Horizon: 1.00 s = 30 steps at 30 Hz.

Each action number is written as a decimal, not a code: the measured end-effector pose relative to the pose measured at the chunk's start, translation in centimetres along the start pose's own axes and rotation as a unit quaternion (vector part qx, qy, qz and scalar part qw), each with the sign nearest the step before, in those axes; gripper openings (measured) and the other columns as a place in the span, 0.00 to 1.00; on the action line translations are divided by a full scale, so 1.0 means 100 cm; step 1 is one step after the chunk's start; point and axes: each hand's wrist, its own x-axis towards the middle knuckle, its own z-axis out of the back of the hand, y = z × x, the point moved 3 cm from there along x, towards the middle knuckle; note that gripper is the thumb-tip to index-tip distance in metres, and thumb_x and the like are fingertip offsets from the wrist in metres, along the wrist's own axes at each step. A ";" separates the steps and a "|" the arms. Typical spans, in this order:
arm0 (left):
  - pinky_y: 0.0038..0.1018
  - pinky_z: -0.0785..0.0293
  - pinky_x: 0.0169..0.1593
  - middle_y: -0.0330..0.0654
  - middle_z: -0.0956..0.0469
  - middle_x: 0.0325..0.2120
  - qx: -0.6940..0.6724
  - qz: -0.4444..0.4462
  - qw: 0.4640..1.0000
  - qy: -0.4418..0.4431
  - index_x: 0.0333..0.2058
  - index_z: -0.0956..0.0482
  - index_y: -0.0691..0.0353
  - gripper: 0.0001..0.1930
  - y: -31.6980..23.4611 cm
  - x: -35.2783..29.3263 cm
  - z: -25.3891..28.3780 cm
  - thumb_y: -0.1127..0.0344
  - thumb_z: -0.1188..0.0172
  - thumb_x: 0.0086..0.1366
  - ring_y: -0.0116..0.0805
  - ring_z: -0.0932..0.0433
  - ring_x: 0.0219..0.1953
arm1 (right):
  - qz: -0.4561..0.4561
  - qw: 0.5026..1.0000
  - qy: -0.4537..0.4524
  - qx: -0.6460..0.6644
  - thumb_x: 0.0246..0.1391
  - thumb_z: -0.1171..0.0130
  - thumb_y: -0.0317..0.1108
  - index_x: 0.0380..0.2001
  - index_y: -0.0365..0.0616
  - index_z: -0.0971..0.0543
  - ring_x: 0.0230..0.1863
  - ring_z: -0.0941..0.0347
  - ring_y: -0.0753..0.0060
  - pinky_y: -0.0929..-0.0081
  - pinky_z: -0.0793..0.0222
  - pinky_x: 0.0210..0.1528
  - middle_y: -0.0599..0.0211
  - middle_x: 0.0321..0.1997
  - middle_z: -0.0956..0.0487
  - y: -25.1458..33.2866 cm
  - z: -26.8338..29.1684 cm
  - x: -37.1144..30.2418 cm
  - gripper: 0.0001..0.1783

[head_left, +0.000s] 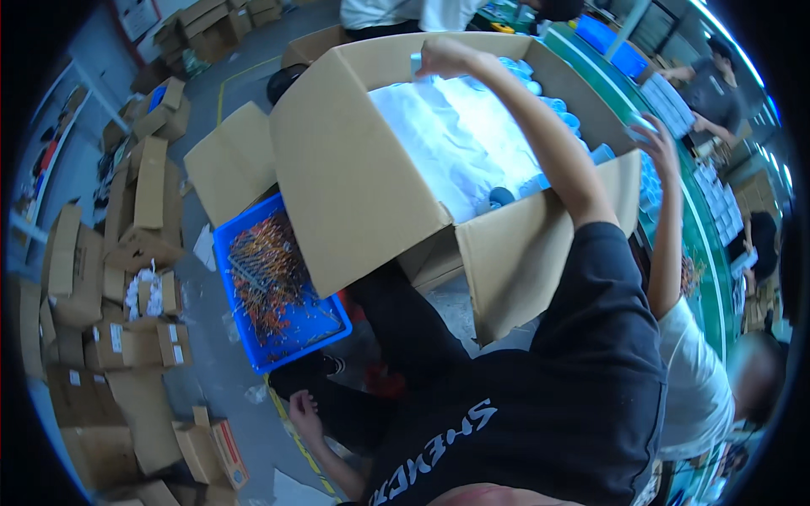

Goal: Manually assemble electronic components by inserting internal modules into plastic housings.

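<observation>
My right hand [449, 59] reaches over the far left part of a large open cardboard box [354, 169], shut on a light-blue cylindrical cup [416, 67]. White sheeting [456, 139] covers much of the box's inside. Several light-blue cups [561, 114] lie along its right and far sides, and a darker blue round piece [500, 197] sits near its front edge. Down by my leg, my left hand [305, 411] hangs with loosely bent fingers and nothing visible in it. It is nearest to a blue plastic tray [325, 325] heaped with thin rods [268, 270] with orange-red ends.
At my right, a co-worker's hand [658, 143] holds another light-blue piece. A green conveyor table [707, 253] with stacked white pieces [715, 198] runs along the right. Cardboard boxes [135, 202] crowd the left floor. Box flaps [515, 261] stick out towards me.
</observation>
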 end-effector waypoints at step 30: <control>0.32 0.26 0.40 0.45 0.19 0.29 0.200 -0.041 0.979 -0.025 0.29 0.21 0.64 0.13 -0.141 0.078 0.018 0.59 0.44 0.61 0.41 0.20 0.36 | 0.627 0.722 -0.147 0.253 0.48 0.37 0.29 0.28 0.37 0.23 0.42 0.26 0.60 0.68 0.26 0.39 0.60 0.40 0.24 0.292 0.032 -0.156 0.07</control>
